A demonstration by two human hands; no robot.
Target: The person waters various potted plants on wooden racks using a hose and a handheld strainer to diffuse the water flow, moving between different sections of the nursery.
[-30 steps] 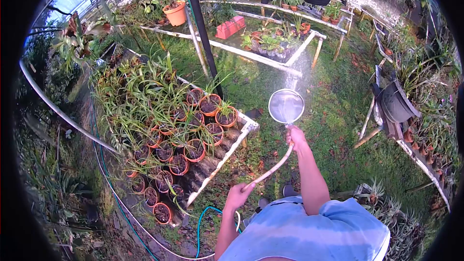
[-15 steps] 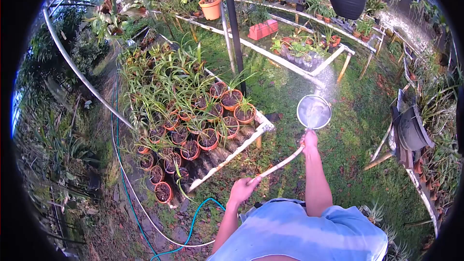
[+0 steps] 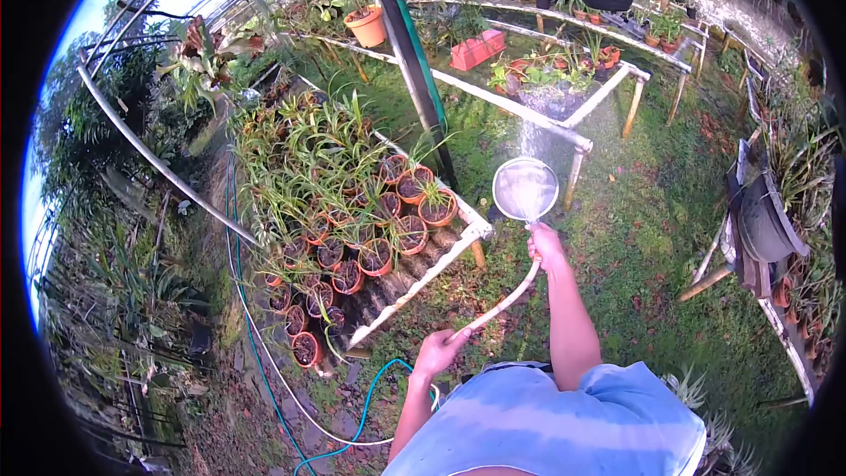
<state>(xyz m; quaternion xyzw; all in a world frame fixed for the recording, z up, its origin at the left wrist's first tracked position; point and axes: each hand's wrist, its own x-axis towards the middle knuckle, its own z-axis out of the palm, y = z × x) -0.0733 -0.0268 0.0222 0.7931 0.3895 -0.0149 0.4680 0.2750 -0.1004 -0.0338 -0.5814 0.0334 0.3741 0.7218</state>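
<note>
Mossy ground below; right hand grips a round, perhaps mesh-faced sprayer.

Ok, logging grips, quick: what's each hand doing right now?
Left hand: closed, holding the pale hose.
Right hand: closed, holding it just below the spray head.

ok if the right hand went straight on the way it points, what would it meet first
Beyond the round spray head in its grip, the right hand would probably meet the far white rail, though depth is unclear.
</note>
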